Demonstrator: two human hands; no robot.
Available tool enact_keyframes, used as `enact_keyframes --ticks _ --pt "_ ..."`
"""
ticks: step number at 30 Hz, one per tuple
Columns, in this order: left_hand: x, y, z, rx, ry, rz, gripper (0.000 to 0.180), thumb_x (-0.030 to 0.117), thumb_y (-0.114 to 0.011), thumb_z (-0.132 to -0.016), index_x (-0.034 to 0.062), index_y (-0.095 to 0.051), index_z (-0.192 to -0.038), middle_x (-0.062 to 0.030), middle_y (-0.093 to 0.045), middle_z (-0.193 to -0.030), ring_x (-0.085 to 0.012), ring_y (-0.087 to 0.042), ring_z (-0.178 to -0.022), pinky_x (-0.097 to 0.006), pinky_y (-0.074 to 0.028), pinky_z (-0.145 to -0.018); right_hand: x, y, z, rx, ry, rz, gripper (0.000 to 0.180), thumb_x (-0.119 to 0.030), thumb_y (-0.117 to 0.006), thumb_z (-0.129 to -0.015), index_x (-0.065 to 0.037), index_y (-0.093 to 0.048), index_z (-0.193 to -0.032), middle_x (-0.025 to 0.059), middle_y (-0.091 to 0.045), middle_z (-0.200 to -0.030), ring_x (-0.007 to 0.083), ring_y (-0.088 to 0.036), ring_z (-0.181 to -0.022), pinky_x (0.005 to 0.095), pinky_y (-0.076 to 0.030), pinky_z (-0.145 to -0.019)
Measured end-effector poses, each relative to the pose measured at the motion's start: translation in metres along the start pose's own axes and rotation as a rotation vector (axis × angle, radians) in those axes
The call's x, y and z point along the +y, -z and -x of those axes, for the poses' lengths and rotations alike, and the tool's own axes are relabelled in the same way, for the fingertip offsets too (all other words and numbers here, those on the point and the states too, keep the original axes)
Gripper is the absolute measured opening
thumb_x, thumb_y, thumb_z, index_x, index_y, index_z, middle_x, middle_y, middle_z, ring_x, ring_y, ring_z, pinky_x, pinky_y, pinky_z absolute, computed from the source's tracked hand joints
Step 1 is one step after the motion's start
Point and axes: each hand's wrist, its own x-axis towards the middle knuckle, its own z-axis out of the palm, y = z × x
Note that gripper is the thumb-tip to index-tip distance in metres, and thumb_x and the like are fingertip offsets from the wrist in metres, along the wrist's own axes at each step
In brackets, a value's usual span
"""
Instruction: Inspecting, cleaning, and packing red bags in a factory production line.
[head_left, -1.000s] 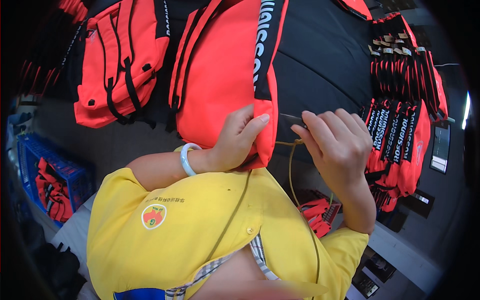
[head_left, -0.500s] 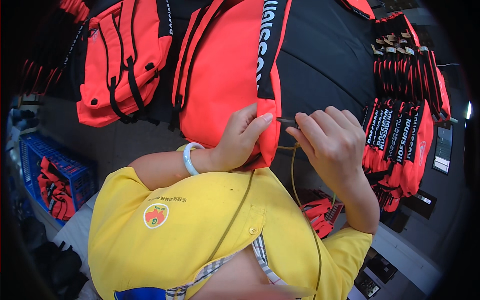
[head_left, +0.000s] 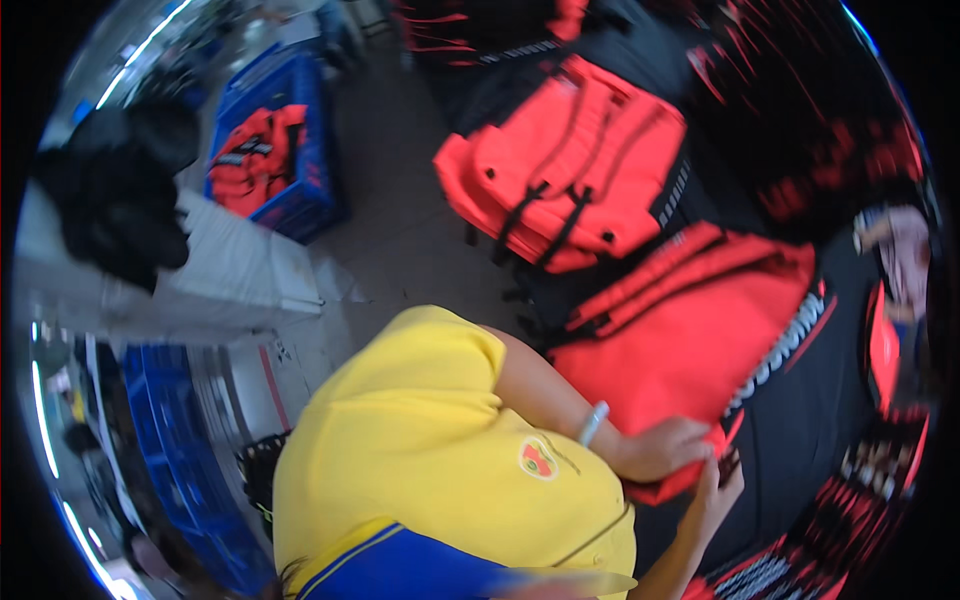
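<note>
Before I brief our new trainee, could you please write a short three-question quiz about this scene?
1. Multiple choice: what does the person's left hand touch? A) a cardboard box; B) a red backpack; C) a phone.
2. True or false: the upper blue crate, left of the backpacks in the picture, holds only yellow items.
3. Fill in the gap: the pale bracelet is worn on the person's ____ wrist.

Key:
1. B.
2. False; red items with dark parts lie in it.
3. Left.
</note>
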Motion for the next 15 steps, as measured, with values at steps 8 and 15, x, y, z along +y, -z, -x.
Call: enact_keyframes --ticks 8,15 --pt "0.031 -0.01 -0.004 0.175 -0.189 0.053 0.032 0.028 -0.05 -0.096 -0.0011 -0.053 -0.083 -0.0194 -0.055 -0.068 -0.0314 -0.056 -0.062 -0.037 -0.042 -0.058 -0.046 0.034 -0.037 -0.354 0.194 0.332 0.009 -0.002 -0.049 -0.086 0.001 -0.055 -0.091 0.001 -0.05 -0.072 0.0085 -0.047 -0.063 0.0227 -0.038 -0.056" --pt "0.052 0.005 -0.001 0.091 -0.13 0.11 0.035 0.028 -0.059 -0.089 -0.0052 -0.056 -0.078 -0.016 -0.056 -0.062 -0.0194 -0.055 -0.056 -0.033 -0.044 -0.056 -0.021 0.043 -0.029 -0.202 0.184 0.294 0.029 0.006 -0.045 -0.083 0.004 -0.052 -0.112 0.0069 -0.057 -0.094 0.0138 -0.056 -0.085 0.0253 -0.046 -0.079"
